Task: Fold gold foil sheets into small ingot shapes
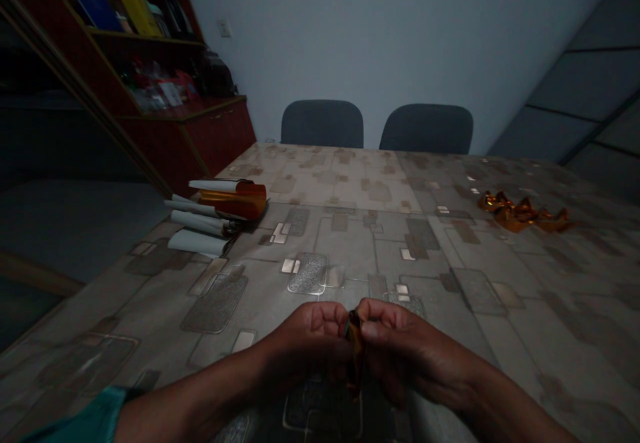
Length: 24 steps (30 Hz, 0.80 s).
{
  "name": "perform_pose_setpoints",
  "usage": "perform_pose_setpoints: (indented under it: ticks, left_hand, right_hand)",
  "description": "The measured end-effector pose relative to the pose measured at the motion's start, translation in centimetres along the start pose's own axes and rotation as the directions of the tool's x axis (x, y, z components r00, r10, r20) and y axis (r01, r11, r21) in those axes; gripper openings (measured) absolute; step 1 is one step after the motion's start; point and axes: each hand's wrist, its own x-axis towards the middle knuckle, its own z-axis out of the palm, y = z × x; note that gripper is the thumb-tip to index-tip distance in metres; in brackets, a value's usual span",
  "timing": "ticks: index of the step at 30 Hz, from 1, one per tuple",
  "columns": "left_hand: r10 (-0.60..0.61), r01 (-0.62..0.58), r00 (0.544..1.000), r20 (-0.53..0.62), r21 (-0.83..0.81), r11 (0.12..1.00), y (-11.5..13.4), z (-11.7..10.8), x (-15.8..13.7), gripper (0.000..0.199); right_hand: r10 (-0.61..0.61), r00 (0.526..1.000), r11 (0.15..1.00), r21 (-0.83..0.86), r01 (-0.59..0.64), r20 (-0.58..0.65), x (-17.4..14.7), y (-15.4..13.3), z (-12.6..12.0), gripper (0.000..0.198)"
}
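Note:
A narrow piece of folded gold foil paper point(355, 350) stands on edge between my two hands, above the near part of the table. My left hand point(315, 340) grips it from the left with curled fingers. From the other side my right hand point(400, 340) pinches its upper end between thumb and forefinger. The lower fingers of both hands are in shadow. On the left of the table lies a stack of curled gold-and-white paper sheets point(234, 200). Several folded gold paper shapes point(520, 215) with pointed ends sit together at the far right.
The table point(350, 186) has a patterned cover. Two dark chairs point(323, 123) stand behind it against the wall. At the back left is a red cabinet point(220, 133) with filled shelves. A wall socket point(224, 28) shows beside it.

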Motion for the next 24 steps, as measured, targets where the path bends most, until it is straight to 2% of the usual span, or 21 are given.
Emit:
perform_pose_setpoints:
  ticks: [9,17,24]
  left_hand:
    - [0.053,-0.036,0.99,-0.127,0.131,0.991,0.0,0.18,0.19,0.044]
    - [0.072,-0.056,0.99,-0.124,0.129,0.99,0.31,0.78,-0.05,0.05]
    - [0.123,-0.109,0.985,-0.123,0.112,0.988,-0.12,0.53,0.03,0.041]
  right_hand:
    - [-0.016,1.0,1.0,-0.023,0.016,0.015,0.34,0.44,-0.29,0.031]
    - [-0.045,0.999,0.999,-0.009,0.045,-0.003,0.46,0.63,-0.31,0.031]
    - [-0.089,0.996,0.996,-0.027,0.089,-0.025,0.5,0.54,-0.07,0.03]
